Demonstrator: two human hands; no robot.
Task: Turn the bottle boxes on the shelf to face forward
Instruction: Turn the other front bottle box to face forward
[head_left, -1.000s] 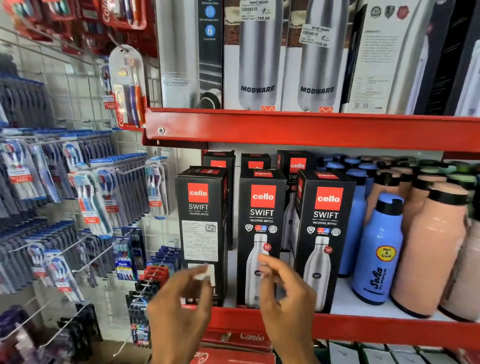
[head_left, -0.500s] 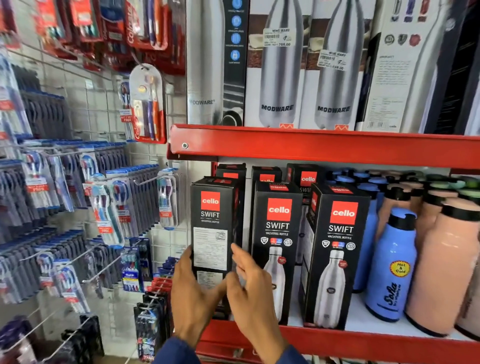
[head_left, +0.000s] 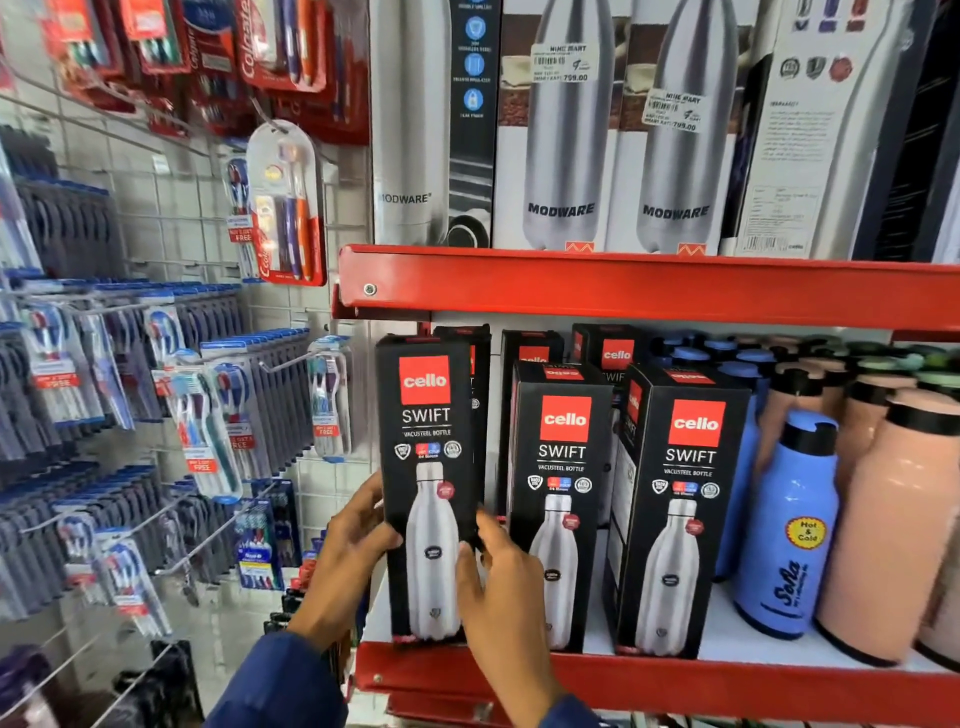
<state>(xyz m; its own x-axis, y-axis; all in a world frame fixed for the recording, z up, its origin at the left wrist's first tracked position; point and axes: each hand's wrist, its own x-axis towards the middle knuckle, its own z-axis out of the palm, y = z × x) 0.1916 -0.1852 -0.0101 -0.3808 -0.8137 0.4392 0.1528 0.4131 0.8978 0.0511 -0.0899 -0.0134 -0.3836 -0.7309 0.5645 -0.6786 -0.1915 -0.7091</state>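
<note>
Three black Cello Swift bottle boxes stand in the front row of the red shelf. The leftmost box now shows its front, with the steel bottle picture. My left hand grips its left edge and my right hand presses on its right edge and lower front. The middle box and the right box also face forward, untouched. More Cello boxes stand in the row behind, partly hidden.
Blue bottles and peach bottles fill the shelf's right side. Modware bottle boxes stand on the upper red shelf. Toothbrush packs hang on a wire grid wall to the left.
Both hands closed on the leftmost box and turned it: its printed side panel faced out before, its bottle-picture front faces out now. The camera moved closer.
</note>
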